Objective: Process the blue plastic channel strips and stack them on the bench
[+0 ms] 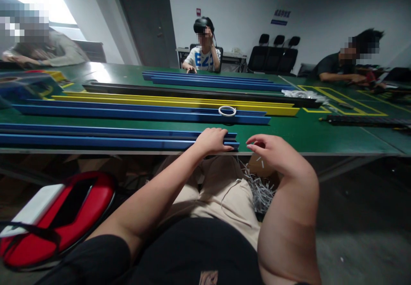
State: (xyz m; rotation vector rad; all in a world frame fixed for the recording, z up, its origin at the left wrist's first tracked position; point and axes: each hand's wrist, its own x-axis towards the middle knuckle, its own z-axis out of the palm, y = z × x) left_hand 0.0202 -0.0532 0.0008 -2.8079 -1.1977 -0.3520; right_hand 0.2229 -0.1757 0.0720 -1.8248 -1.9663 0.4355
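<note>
My left hand [212,140] lies over the right end of the nearest blue channel [160,140], its fingers wrapped round it at the table's front edge. Just past that end, my right hand [265,145] hovers with thumb and fingers apart and nothing visible between them. Farther back lies a second blue channel [128,113] with a white ring [227,111] resting on its right part. A yellow channel [176,103] and a black one [192,92] lie behind it.
The green table [298,137] carries more blue strips [205,80] and a clear plastic bag [302,95]. Three people sit around it. A red stool [93,212] stands low at left, and a box of shredded strips [261,193] sits below the edge.
</note>
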